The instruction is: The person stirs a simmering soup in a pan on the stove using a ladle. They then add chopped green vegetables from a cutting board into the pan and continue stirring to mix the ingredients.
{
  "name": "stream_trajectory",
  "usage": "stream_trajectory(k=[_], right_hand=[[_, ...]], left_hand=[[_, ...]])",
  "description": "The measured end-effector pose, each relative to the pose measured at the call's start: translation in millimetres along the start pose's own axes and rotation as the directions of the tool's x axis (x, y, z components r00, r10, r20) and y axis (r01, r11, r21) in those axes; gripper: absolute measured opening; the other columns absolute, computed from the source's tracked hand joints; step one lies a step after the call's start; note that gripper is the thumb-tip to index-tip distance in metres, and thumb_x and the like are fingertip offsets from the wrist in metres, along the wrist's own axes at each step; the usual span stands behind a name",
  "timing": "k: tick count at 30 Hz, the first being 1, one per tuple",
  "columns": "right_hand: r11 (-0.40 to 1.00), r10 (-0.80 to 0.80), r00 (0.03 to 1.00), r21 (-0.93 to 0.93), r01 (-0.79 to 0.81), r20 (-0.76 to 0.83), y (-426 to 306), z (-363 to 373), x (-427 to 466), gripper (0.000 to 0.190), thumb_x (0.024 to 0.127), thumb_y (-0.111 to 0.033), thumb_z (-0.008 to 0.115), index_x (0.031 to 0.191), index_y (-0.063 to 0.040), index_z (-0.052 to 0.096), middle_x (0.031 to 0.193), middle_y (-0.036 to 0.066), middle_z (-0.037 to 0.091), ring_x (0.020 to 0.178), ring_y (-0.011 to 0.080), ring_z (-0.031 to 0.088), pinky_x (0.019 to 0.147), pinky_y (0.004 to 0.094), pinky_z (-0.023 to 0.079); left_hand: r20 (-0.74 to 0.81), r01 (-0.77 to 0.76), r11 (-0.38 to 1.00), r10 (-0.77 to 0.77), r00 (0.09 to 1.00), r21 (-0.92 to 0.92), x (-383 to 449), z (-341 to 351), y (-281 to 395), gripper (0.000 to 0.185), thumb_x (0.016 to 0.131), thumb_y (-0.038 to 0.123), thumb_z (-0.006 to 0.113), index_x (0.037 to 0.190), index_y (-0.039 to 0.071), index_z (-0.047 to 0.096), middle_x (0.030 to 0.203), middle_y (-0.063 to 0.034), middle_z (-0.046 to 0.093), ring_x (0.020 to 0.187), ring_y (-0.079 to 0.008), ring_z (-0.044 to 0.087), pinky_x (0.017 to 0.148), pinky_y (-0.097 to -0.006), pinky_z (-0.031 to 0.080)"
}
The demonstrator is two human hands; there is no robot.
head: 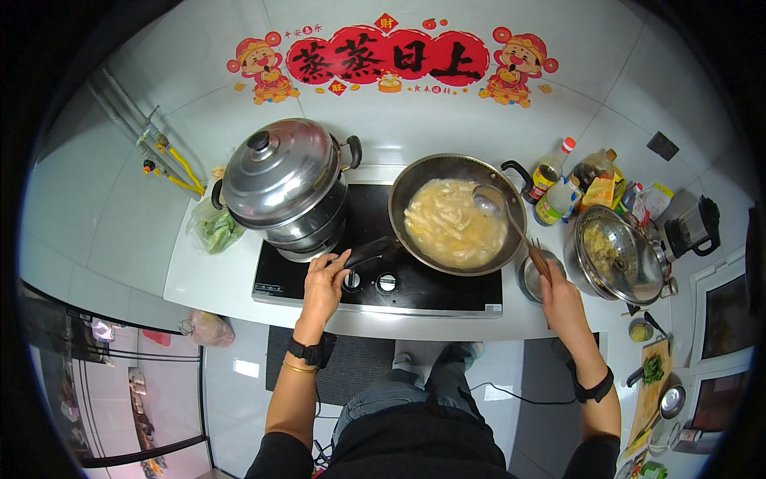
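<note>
My left hand (325, 282) pinches the end of the long black handle (366, 252) of a wok (397, 224) on the gas stove. In the wok lies a pale yellow, soupy dish (443, 224) with soft strips and pieces; what they are I cannot tell. My right hand (561, 299) grips the brown handle of a steel ladle (519, 226). The ladle's bowl rests in the liquid at the wok's right side. Beneath the ladle handle, a metal cup (532, 280) stands on the counter, partly hidden by my hand.
A lidded steel steamer pot (281, 173) occupies the left burner, with a bag of leafy greens (216, 230) beside it. Sauce bottles (547, 170) stand behind right. Farther right are a steel pot with a strainer (619, 254) and a cutting board (645, 395) bearing chopped greens.
</note>
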State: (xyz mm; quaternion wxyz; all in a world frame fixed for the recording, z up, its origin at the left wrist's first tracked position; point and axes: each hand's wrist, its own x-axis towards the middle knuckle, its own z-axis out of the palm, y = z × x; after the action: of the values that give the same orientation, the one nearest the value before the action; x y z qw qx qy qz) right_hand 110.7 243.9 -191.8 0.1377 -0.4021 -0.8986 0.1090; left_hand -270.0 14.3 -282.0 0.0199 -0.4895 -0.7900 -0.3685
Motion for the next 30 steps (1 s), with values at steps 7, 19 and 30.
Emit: stream_trajectory(k=[7,19,30], right_hand=[[0.953,-0.029,0.998,-0.304,0.009,-0.061,12,48,43,0.047,0.099,-0.013,0.055,0.14,0.006,0.044,0.082,0.027,0.067,0.076,0.0416,0.07,0.065,0.05,0.056],[0.458,0.157,0.824,0.699,-0.549,0.544,-35,84,66,0.028,0.106,-0.028,0.047,0.118,-0.003,0.056,0.07,-0.001,0.048,0.052,0.0073,0.041,0.042,0.0254,0.037],[0.017,0.068,0.669,0.669,-0.743,0.74,-44,8,27,0.021,0.107,-0.027,0.048,0.105,-0.007,0.053,0.073,-0.001,0.048,0.054,0.0005,0.036,0.039,0.0155,0.024]], left_hand=[[0.022,0.017,1.0,-0.016,1.0,-0.014,0,-1,0,0.04,0.085,0.006,0.073,0.125,0.013,0.072,0.109,-0.0152,0.068,0.1,-0.0334,0.062,0.091,-0.0406,0.051],[0.01,0.021,1.0,-0.021,1.0,-0.005,0,-1,1,0.04,0.085,0.007,0.073,0.125,0.014,0.072,0.109,-0.015,0.068,0.1,-0.0337,0.062,0.09,-0.0413,0.051],[0.004,0.016,1.0,-0.016,1.0,0.001,0,-1,2,0.041,0.084,0.005,0.074,0.125,0.014,0.072,0.108,-0.014,0.068,0.1,-0.0334,0.062,0.09,-0.0408,0.051]])
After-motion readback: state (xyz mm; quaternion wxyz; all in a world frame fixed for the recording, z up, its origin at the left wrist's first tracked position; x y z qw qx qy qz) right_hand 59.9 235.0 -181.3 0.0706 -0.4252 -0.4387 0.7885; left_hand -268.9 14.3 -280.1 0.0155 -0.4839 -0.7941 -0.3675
